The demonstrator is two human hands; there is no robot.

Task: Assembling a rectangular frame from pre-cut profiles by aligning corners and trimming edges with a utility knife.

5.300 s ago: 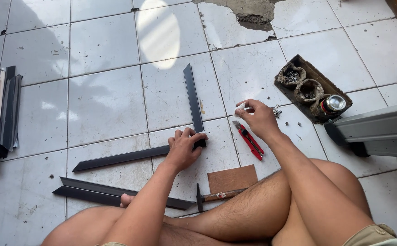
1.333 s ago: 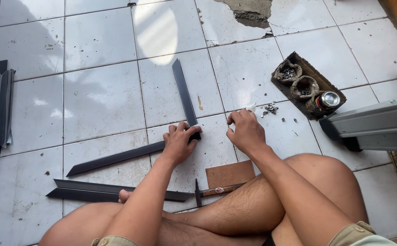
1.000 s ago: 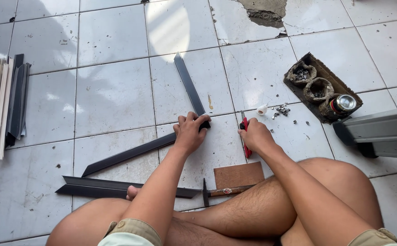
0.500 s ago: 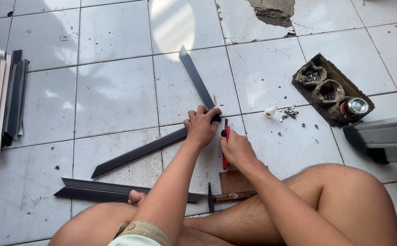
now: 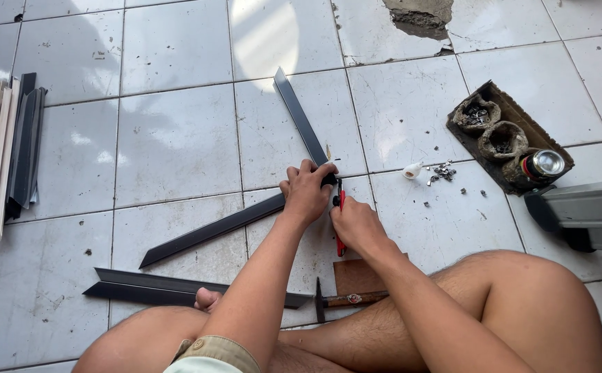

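Two dark mitred moulding strips meet in a corner on the tiled floor: one (image 5: pixel 299 117) runs up and away, the other (image 5: pixel 211 229) runs down to the left. My left hand (image 5: pixel 308 190) presses down on the corner where they join. My right hand (image 5: pixel 353 224) is closed around a red-handled tool (image 5: pixel 341 202), its tip at the joint beside my left fingers. The joint itself is hidden under my hands.
A third dark strip (image 5: pixel 163 289) lies by my foot, a hammer (image 5: pixel 346 300) and a brown board (image 5: pixel 356 275) near my knee. Small metal fasteners (image 5: pixel 443 171) and a white cap lie scattered right. A tray (image 5: pixel 504 135) with pouches and a can sits beyond; more strips (image 5: pixel 7 152) stack at left.
My right hand picked up the red-handled tool from the floor and brought it left to the corner joint. My left hand stayed on the joint.
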